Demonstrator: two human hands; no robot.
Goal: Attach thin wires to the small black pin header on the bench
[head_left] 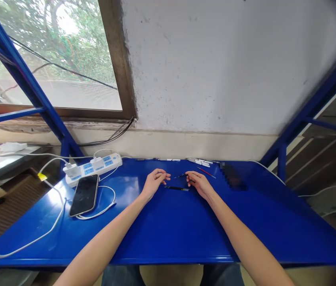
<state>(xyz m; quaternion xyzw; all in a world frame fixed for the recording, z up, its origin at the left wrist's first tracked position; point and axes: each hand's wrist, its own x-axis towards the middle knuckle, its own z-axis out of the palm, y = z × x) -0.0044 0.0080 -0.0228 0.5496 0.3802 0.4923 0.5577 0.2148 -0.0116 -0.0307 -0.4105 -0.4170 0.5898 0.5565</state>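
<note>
My right hand is closed, thumb and fingers pinching a thin dark pen piece whose narrow end points left. Facing it across a small gap, my left hand has its fingers curled and thumb and fingertips drawn together. Anything held there is too small to make out. Just below both hands, a black pen with a clear end lies flat on the blue table. A thin red pen refill rests beyond my right hand.
Several white pen parts lie along the table's back edge, by the wall. A blurred dark patch is at right. On the left are a phone, a power strip with chargers, and a looping white cable. Blue frame posts flank the table.
</note>
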